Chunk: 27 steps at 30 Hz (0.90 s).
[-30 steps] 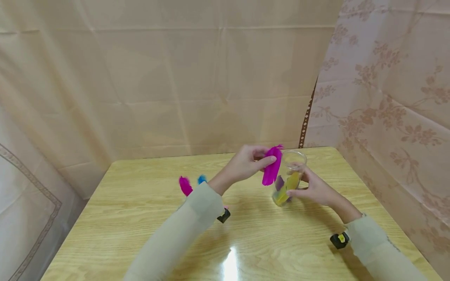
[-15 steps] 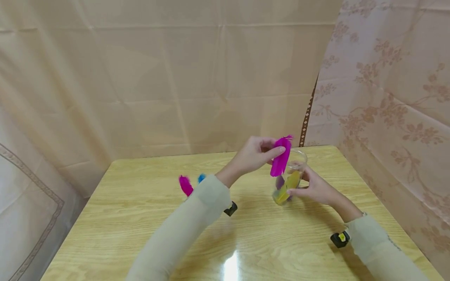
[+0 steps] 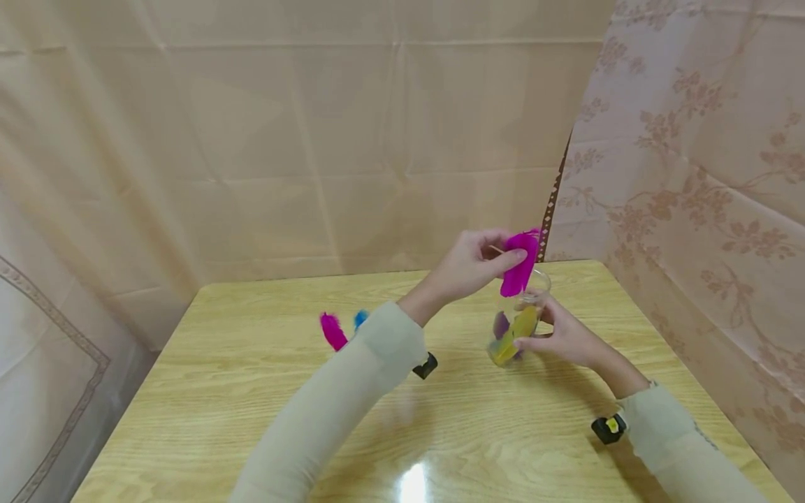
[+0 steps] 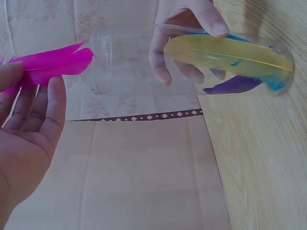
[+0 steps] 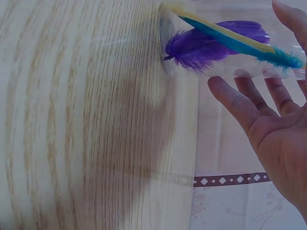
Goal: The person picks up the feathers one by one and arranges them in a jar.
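Observation:
My left hand point(image 3: 472, 265) pinches a magenta feather point(image 3: 520, 263) between thumb and fingers. In the left wrist view the tip of that magenta feather point(image 4: 62, 62) is right at the mouth of a clear plastic jar point(image 4: 129, 62). My right hand point(image 3: 566, 335) grips the clear jar point(image 3: 509, 307) around its side, near the table top. Inside the jar lie a yellow feather point(image 4: 225, 52), a purple feather point(image 5: 206, 50) and a teal feather point(image 5: 240, 45). The right thumb and fingers curl round the jar's wall.
On the wooden table point(image 3: 251, 391), a second magenta feather point(image 3: 333, 332) and a blue feather point(image 3: 360, 319) lie left of the left forearm, partly covered by the sleeve point(image 3: 377, 356). Beige cloth point(image 3: 377, 140) hangs behind, and a floral curtain point(image 3: 711, 175) on the right.
My left hand has moved up and to the right with the magenta feather, from beside the jar to over its mouth. The right hand and jar have stayed in place.

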Motion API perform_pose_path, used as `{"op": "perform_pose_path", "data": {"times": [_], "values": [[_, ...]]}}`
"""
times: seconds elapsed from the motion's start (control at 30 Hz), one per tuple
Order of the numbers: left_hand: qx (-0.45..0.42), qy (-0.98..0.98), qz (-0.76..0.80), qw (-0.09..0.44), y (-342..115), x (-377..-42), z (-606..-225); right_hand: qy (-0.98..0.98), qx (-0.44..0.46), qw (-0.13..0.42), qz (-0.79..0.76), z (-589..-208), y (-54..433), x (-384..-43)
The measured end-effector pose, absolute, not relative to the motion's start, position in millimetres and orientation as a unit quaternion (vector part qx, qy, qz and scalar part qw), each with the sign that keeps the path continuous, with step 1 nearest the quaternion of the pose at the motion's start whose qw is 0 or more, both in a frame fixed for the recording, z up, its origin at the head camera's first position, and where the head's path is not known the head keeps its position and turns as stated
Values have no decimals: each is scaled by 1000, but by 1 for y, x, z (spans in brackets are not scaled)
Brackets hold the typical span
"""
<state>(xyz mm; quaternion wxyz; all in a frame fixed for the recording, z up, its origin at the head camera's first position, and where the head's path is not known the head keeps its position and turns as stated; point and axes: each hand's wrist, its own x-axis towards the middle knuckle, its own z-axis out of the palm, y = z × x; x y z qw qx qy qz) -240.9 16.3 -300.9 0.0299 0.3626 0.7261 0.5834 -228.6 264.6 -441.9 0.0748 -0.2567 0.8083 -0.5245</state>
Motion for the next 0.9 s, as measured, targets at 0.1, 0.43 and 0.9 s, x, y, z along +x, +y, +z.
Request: {"op": "perform_pose_path", "data": {"times": [0.1, 0.43, 0.9], "values": [[367, 725, 582, 20, 19, -241, -300, 808, -260, 69, -523, -442, 265, -229], [376, 728, 574, 8, 29, -240, -298, 808, -256, 68, -527, -441, 263, -225], [387, 730, 564, 12, 36, -244, -309, 802, -256, 74, -534, -443, 265, -228]]}}
